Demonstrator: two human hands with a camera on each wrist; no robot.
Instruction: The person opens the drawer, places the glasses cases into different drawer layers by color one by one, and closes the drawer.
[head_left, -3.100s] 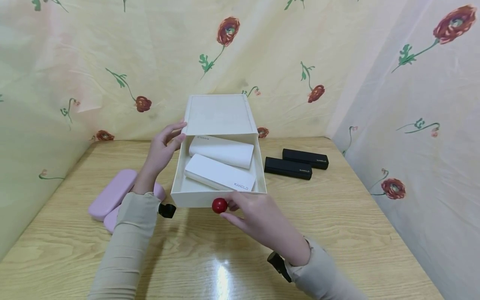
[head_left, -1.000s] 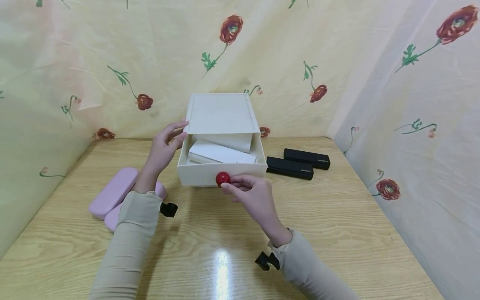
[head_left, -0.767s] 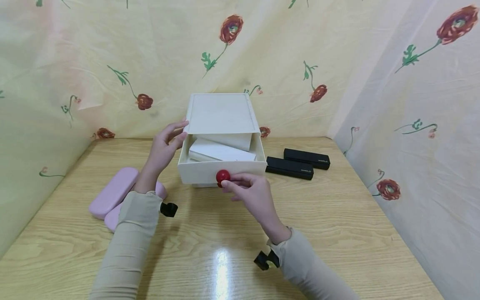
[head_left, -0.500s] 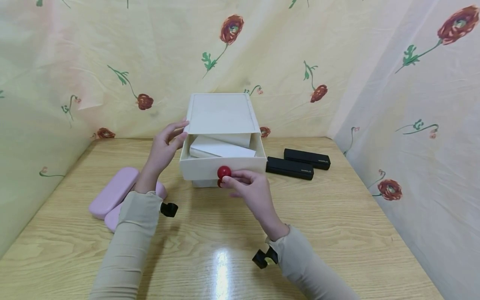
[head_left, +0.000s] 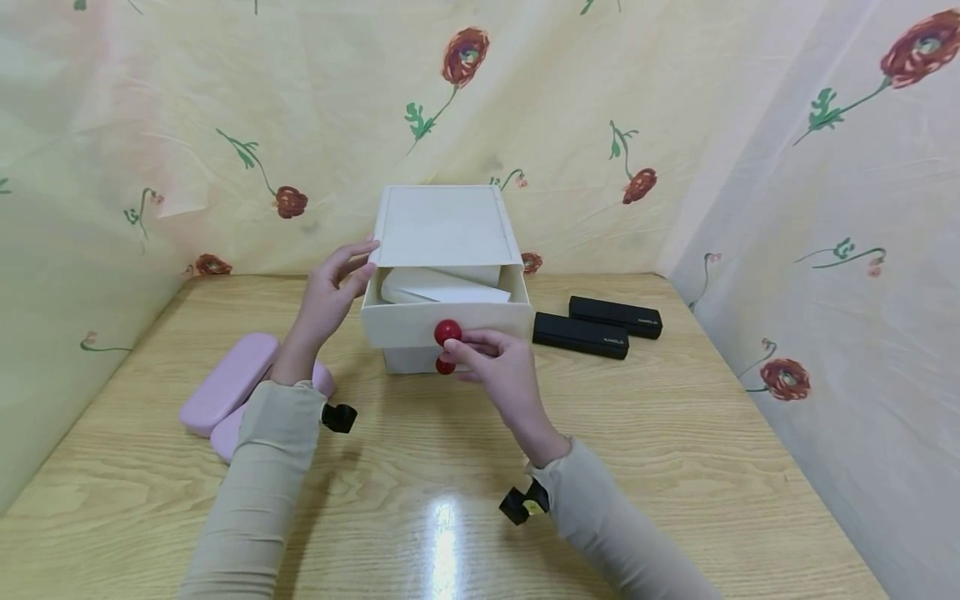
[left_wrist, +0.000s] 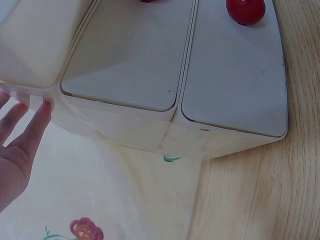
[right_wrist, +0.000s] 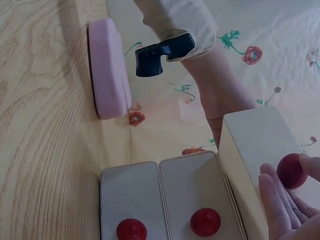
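A white drawer cabinet [head_left: 450, 225] with red round knobs stands at the back of the table. Its top drawer [head_left: 405, 325] is partly pulled out, with two white cases [head_left: 457, 287] lying inside, half covered by the cabinet top. My right hand [head_left: 501, 367] pinches the top drawer's red knob [head_left: 447, 332] between thumb and fingers. The left hand [head_left: 326, 292] rests its extended fingertips against the cabinet's left side, high up near the top edge. In the right wrist view, two lower drawers [right_wrist: 131, 187] sit flush, each with its own knob.
Two black oblong cases [head_left: 581, 335] lie on the table [head_left: 675, 467] right of the cabinet. Two light purple cases [head_left: 228, 383] lie on the left, partly behind the left forearm. A flowered cloth [head_left: 315, 100] hangs behind and along both sides.
The top drawer has slid back into the cabinet with my right hand on its knob, covering more of the white cases. A lower knob has come into view. The left hand stays put.
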